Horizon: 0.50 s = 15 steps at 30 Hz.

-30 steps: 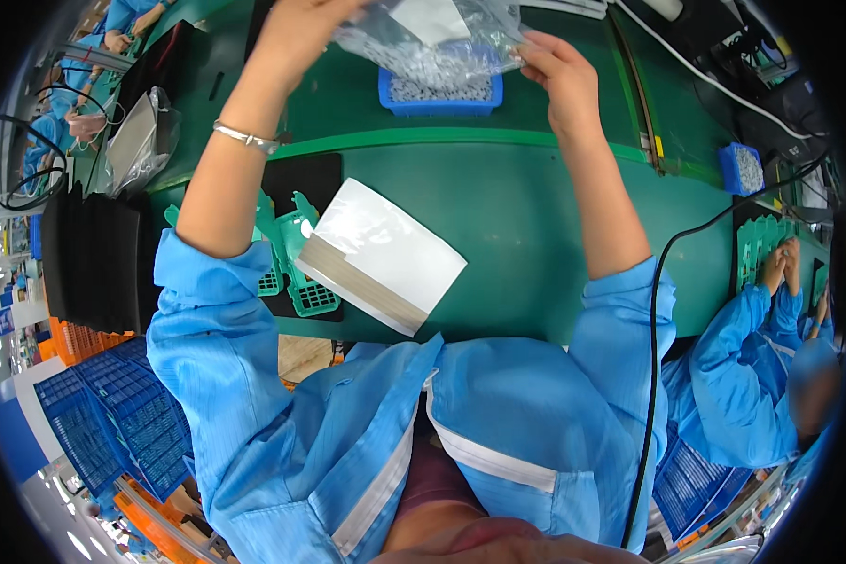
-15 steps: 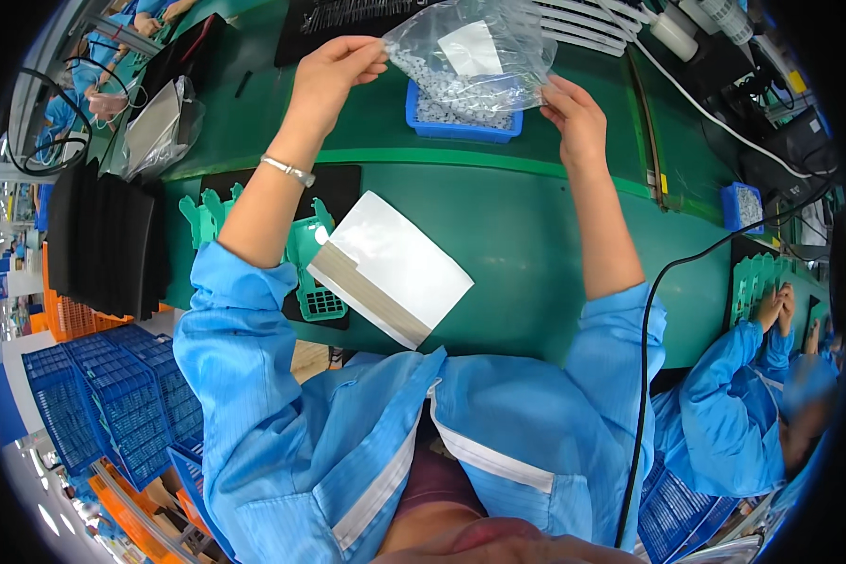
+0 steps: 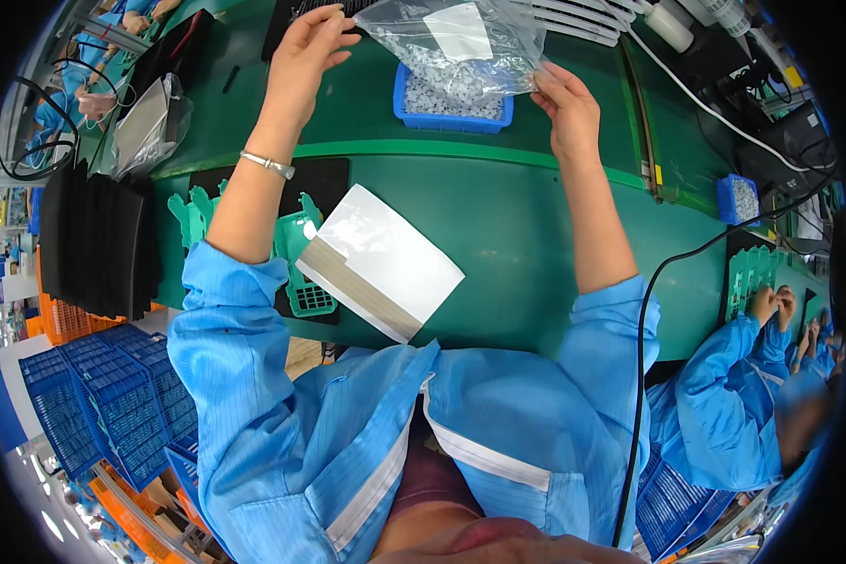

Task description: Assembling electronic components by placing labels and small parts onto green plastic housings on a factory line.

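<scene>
A clear plastic bag (image 3: 399, 30) with a white label (image 3: 459, 31) is stretched between my two hands at the far side of the bench. My left hand (image 3: 307, 49) pinches its left corner, fingertips raised. On the other side my right hand (image 3: 568, 101) grips the bag's lower right edge between thumb and fingers. Right under the bag stands a blue bin (image 3: 451, 123) full of small whitish parts (image 3: 432, 100); some of them show through the film, so I cannot tell whether any lie inside the bag.
Nearer me lies a white-and-grey sheet (image 3: 385, 258), beside green plastic fixtures (image 3: 305, 254) on a black mat (image 3: 327, 179). Black panels (image 3: 99, 240) stand at the left. A black cable (image 3: 650, 310) hangs at the right, near a co-worker's blue sleeve (image 3: 714, 367).
Both hands sit slightly farther left and up in the picture, the bag with them. The left hand's fingers look more spread. The bench things have shifted slightly left in view.
</scene>
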Motion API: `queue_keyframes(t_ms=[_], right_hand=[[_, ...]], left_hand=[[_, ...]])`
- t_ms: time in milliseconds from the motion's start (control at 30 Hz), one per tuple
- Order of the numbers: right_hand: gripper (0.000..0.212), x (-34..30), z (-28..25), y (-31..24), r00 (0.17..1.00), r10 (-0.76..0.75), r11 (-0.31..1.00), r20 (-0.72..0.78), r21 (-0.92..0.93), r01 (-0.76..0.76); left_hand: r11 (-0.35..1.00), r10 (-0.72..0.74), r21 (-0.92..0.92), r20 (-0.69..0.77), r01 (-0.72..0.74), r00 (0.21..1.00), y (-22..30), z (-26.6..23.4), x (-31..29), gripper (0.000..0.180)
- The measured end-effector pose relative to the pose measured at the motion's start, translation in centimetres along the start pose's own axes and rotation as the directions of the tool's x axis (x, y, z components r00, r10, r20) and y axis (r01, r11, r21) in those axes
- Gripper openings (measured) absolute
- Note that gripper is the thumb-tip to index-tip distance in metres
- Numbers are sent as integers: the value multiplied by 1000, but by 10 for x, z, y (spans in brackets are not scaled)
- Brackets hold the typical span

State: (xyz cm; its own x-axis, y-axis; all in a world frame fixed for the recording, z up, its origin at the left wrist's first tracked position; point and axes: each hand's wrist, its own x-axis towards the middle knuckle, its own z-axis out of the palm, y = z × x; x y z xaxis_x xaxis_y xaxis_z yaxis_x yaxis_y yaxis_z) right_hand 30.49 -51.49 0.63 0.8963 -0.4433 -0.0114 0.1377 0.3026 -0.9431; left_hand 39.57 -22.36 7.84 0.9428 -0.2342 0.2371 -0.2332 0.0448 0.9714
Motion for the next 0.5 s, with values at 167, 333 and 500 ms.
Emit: queue_keyframes(t_ms=[167, 333, 500], right_hand=[[31, -1, 3, 4, 1000, 3, 1000, 23, 16, -3], [33, -1, 4, 5, 997, 28, 999, 76, -18, -27], [33, -1, 4, 7, 996, 33, 998, 79, -48, -30]], left_hand=[[977, -213, -8, 75, 214, 974, -15, 6, 8, 41], [994, -52, 103, 162, 36, 985, -9, 19, 9, 46], [938, -137, -298, 148, 176, 980, -12, 0, 7, 59]])
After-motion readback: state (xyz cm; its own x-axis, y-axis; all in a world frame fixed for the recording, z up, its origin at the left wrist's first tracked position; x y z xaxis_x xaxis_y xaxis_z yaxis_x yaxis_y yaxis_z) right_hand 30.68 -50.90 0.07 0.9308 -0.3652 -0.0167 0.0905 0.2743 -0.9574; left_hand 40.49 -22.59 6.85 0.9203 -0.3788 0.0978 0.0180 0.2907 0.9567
